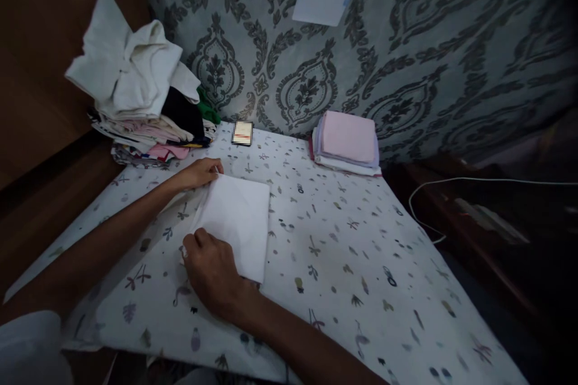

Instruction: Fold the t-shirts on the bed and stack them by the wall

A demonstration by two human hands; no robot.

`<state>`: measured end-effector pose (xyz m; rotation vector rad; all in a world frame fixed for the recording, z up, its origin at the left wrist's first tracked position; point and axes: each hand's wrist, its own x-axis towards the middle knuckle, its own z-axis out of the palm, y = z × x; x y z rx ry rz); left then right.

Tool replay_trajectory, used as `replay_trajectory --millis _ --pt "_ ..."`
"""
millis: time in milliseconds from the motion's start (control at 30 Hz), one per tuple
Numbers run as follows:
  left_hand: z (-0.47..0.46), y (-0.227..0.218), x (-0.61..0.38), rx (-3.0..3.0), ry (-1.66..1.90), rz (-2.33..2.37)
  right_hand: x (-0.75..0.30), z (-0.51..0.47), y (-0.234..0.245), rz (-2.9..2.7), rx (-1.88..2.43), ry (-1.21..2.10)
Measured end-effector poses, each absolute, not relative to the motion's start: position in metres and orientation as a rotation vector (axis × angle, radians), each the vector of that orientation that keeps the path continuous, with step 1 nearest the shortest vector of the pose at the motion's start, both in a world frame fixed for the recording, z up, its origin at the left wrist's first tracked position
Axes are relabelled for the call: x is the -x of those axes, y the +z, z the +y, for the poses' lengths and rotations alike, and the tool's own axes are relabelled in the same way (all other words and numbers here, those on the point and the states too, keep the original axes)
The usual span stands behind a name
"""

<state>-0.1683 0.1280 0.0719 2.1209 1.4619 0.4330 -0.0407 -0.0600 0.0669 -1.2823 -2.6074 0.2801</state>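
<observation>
A folded white cloth lies flat on the patterned sheet in front of me. My left hand pinches its far left corner between thumb and fingers. At the near left corner, my right hand is closed on the cloth's edge, and a bit of white shows by its fingertips. The left edge of the cloth is slightly lifted between the two hands. Part of the near edge is hidden behind my right hand.
A tall pile of clothes stands at the back left. Near the wall, a phone-like device lies beside it. Folded pink and white cloths are stacked at the back right. A white cable runs off the right edge. Paper hangs on the wall.
</observation>
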Motion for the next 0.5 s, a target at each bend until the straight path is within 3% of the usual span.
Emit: replay_trajectory --millis 133,333,500 --pt "0.090 0.088 0.144 -2.519 0.509 1.653 0.025 -0.060 0.084 -2.666 1.064 0.369" --pt "0.039 0.074 0.114 -2.625 0.291 0.882 0.003 -0.063 0.070 -2.672 0.692 0.276" --pt "0.042 0.043 0.141 -2.699 0.193 1.094 0.003 -0.070 0.048 -2.734 0.648 0.209"
